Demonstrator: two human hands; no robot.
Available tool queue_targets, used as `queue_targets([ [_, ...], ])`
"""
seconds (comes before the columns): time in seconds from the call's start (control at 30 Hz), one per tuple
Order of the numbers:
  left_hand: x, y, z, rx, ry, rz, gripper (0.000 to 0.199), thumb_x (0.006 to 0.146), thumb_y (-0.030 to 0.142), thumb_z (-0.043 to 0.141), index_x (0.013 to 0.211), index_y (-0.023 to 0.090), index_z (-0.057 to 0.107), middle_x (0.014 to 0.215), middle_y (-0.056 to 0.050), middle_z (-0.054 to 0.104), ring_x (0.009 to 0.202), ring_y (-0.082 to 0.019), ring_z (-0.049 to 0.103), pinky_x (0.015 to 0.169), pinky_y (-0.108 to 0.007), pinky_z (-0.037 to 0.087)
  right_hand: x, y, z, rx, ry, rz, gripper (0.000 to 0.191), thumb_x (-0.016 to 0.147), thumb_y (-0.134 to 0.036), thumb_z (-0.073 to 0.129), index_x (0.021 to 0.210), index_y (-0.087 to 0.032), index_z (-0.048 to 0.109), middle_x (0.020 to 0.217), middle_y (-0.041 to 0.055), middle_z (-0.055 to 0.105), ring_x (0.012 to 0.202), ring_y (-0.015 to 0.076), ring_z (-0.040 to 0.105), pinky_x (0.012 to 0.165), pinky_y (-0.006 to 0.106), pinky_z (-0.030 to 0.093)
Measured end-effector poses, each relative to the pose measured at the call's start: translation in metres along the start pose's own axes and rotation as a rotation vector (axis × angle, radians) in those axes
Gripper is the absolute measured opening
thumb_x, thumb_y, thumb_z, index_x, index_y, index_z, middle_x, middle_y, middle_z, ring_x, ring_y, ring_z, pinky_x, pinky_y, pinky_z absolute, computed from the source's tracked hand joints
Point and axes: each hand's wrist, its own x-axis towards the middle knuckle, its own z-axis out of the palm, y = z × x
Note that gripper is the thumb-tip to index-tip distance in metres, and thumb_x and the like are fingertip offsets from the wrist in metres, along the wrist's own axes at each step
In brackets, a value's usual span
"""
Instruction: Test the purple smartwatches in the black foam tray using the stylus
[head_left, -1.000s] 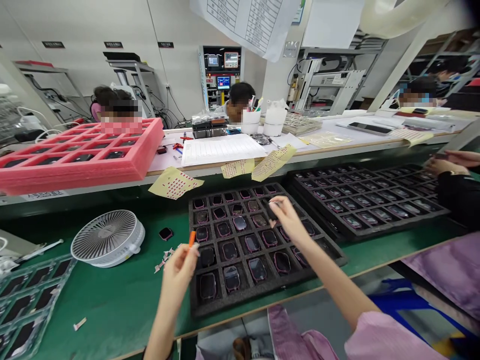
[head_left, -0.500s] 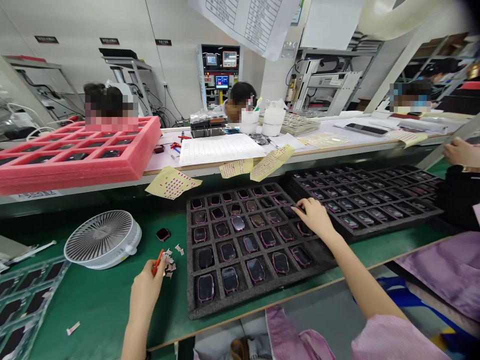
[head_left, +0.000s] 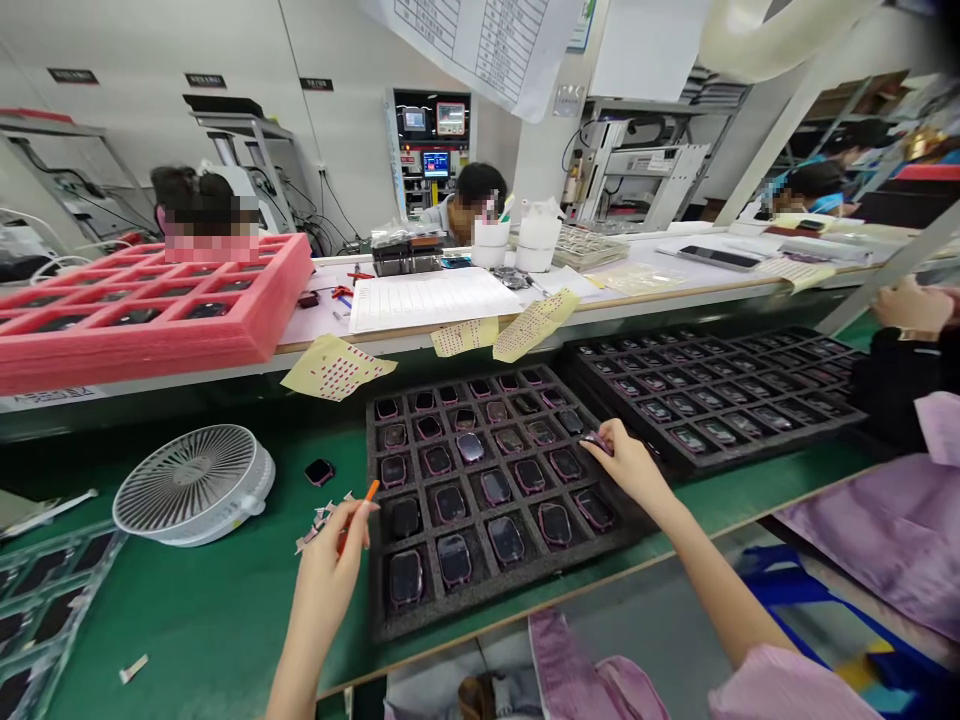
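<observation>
A dark foam tray (head_left: 472,600) holds rows of watch-like parts with pink rims and dark faces. At its right side my right hand (head_left: 624,462) pinches one such watch part (head_left: 596,440) between thumb and fingers, just above the tray. My left hand (head_left: 339,540) is closed around an orange-handled tool (head_left: 372,492), by the tray's left edge. Small pinkish strips (head_left: 319,520) lie beside and partly behind my left hand. A single watch part (head_left: 319,471) rests on the green table (head_left: 217,620) to the left of the tray.
A white round fan (head_left: 196,485) stands at the left, with a clear tray of dark pieces (head_left: 45,600) nearby. More foam trays (head_left: 705,465) lie at the right. Behind is a raised shelf with a pink foam tray (head_left: 255,340). Another person's hands (head_left: 915,305) show at far right.
My left hand has moved right and up with the orange tool, to the tray's edge. My right hand has drawn back slightly, and a watch part now shows in its fingers. The view shifted slightly.
</observation>
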Motion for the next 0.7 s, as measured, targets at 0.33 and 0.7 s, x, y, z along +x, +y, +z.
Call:
queue_targets([
  [0.33,-0.019,0.068,0.065,-0.475,-0.436,0.054,0.042,0.090,0.052,0.042,0.081,0.015,0.060,0.051,0.007,0.033,0.047,-0.009,0.029,0.046,-0.022,0.022,-0.058,-0.160,0.050,1.377,-0.442,0.263,0.023,0.082,-0.041,0.066,0.090,-0.022,0.054,0.058,-0.0055,0.052,0.042,0.0076,0.042,0.037,0.017,0.032],
  [0.7,-0.020,0.068,0.068,-0.563,-0.450,0.057,0.042,0.090,0.051,0.044,0.078,0.014,0.059,0.048,0.007,0.034,0.044,-0.008,0.028,0.045,-0.021,0.022,-0.063,-0.180,0.063,1.496,-0.450,0.346,0.026,0.080,-0.041,0.068,0.085,-0.019,0.054,0.053,-0.0085,0.047,0.032,0.0035,0.036,0.029,0.014,0.028],
])
